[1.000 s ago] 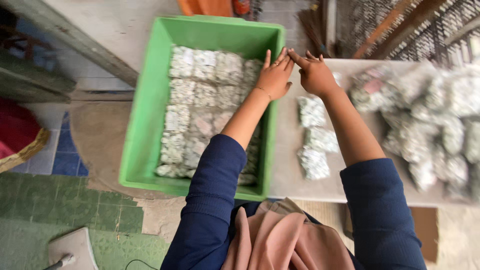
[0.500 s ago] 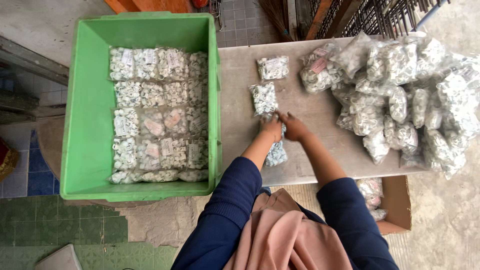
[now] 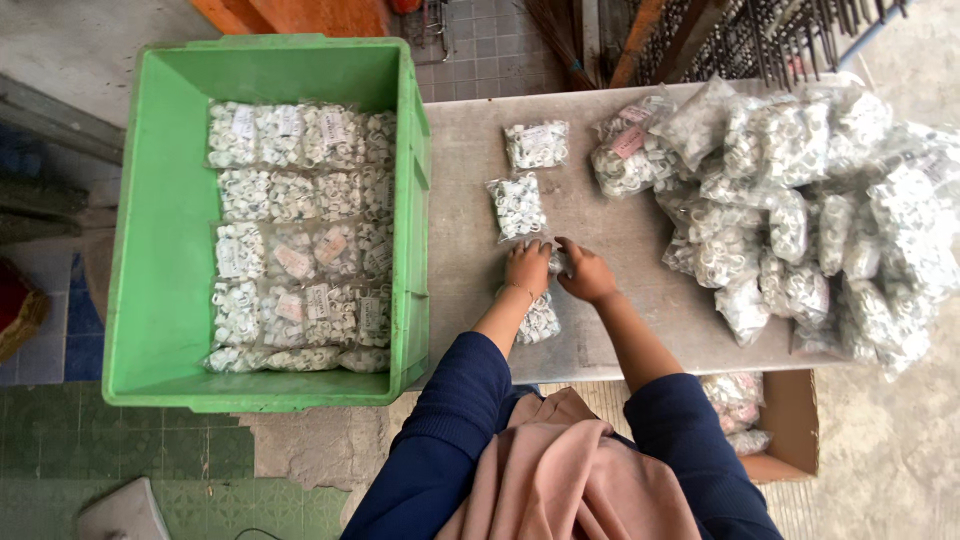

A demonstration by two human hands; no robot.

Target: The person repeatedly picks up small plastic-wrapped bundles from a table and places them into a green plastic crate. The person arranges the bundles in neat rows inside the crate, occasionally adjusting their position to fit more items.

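Both hands rest on a small clear bag of white rings lying on the grey counter, near its front left part. The left hand lies flat on the bag's left end with fingers stretched forward; the right hand presses its right end, fingers curled down onto the plastic. Neither has lifted it.

Just behind the hands lies a second bag of the same kind, and farther back a third, each with a pale label. A fourth bag lies under the left wrist, near the counter's front edge.

Bare counter surface shows between this row and the big heap of bags that fills the right side, some with pinkish labels.

Left of the counter, touching its edge, stands a green crate with bags laid in neat rows. Below the front edge at right, a cardboard box holds more bags.
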